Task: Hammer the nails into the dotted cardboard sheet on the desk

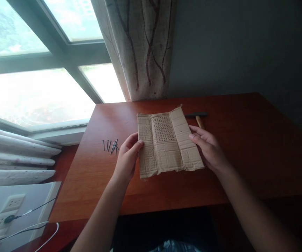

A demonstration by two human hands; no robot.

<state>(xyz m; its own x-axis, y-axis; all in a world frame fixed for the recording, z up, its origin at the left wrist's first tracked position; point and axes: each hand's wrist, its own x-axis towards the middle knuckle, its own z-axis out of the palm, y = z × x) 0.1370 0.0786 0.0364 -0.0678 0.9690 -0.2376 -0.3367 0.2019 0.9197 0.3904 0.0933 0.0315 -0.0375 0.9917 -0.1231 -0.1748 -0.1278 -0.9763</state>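
A creased sheet of cardboard (pixel 168 155) is held over the middle of the bench (pixel 250 150), between the person's two hands. The left hand (pixel 128 152) has a closed grip on the sheet's left edge, with the thumb lying on the upper face and the fingers mostly hidden behind. The right hand (pixel 207 147) pinches the opposite edge in the same way, its thumb on top. Two long folds divide the cardboard into three panels; the middle one carries a tight grid of small dark dots (pixel 163 128) in its far half, and a single dark dot shows on the right panel. The near edge is torn and ragged, and I cannot tell whether it touches the bench. Just left of the left hand lie several nails (pixel 109 145), some apart and some crossing in a small heap. Beyond the right hand rests a hammer (pixel 199 121), its dark head partly hidden by the cardboard and its wooden handle running towards the fingers. A patterned curtain (pixel 151 49) hangs behind the bench, beside a bright window (pixel 58 52).
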